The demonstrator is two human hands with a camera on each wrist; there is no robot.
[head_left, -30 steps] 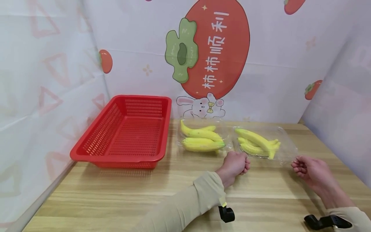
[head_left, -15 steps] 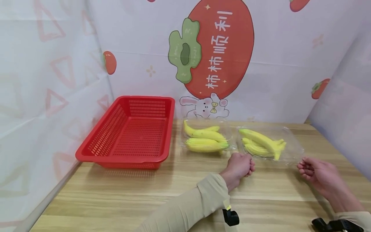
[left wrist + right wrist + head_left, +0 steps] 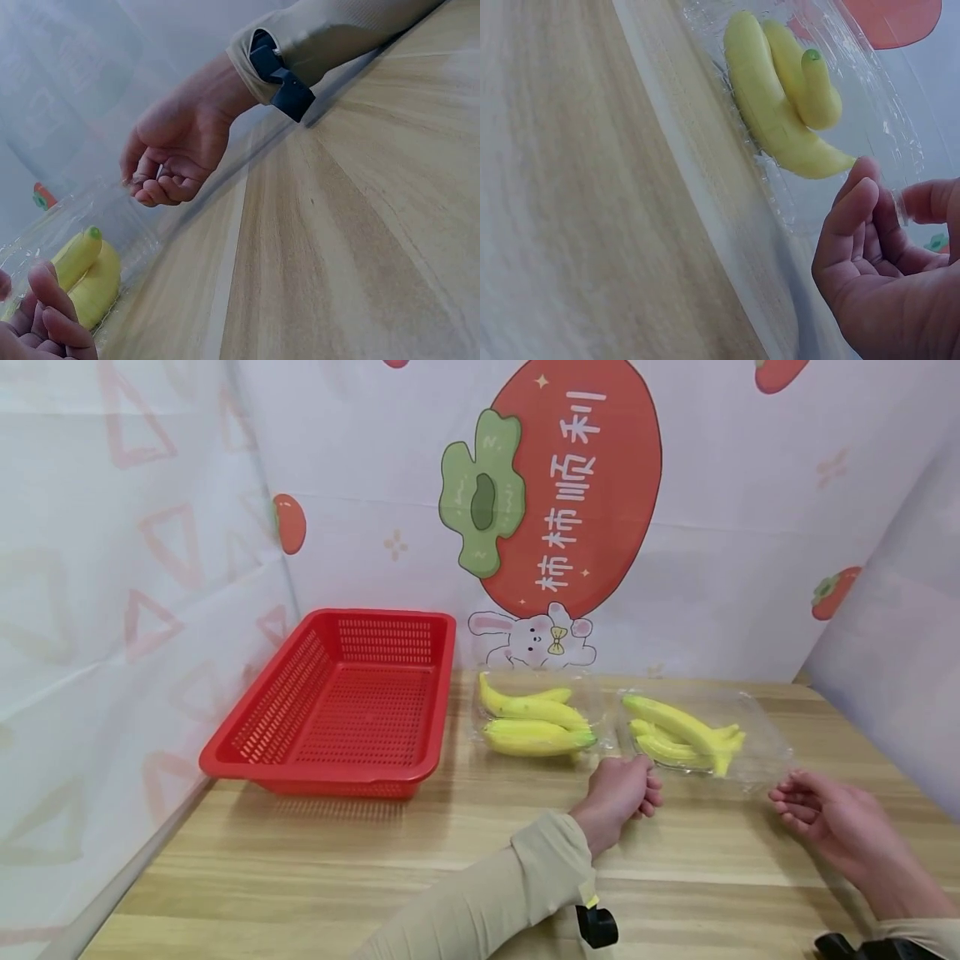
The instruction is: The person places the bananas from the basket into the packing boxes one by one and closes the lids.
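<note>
A clear plastic box [image 3: 759,739] with yellow bananas [image 3: 678,731] lies near the back of the table, right of centre. My left hand [image 3: 617,795] is at its near left corner, fingers curled; it appears to grip the rim there, though the hand hides the contact. At the near right corner my right hand [image 3: 843,827] pinches the plastic edge, thumb against fingers, as the right wrist view shows with the bananas [image 3: 769,105] inside. A second clear plastic box [image 3: 588,689], also with bananas [image 3: 536,737], stands just left of the first.
A red perforated basket [image 3: 327,772] with nothing in it stands at the left on the wooden table [image 3: 360,860]. Behind rises a white printed backdrop [image 3: 720,577], with white sheets on both sides.
The whole head view has shifted slightly, so things sit a little further right. My right hand and wrist sit slightly lower in the picture. Both hands stay at the same box corners.
</note>
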